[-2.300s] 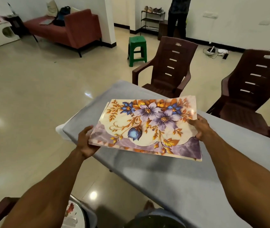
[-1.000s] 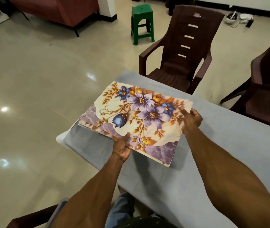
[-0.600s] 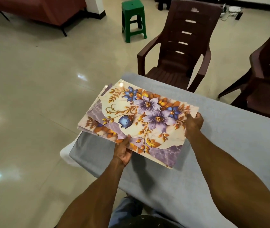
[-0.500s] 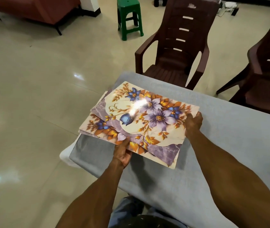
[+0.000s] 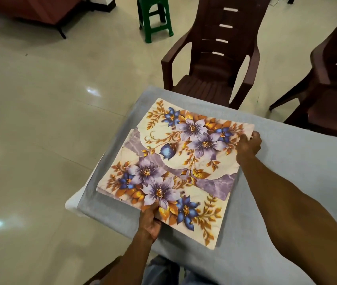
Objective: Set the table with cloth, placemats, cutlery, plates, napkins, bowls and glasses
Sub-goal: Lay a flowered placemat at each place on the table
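Note:
A stack of glossy floral placemats lies over the left end of the table, which a grey-blue cloth covers. The top placemat sits toward the far side. A lower placemat is slid out toward me, showing its purple flowers. My left hand pinches the near edge of that lower placemat. My right hand grips the right edge of the top placemat. More mats show as thin edges at the stack's left side.
Two dark brown plastic armchairs stand at the table's far side, one straight ahead and one at the right. A green stool and a red sofa stand farther off on the shiny tiled floor.
The stack has come down onto the cloth. The lower placemat has slid out toward me under my left hand, fanning the mats apart. The camera tilted down and closer.

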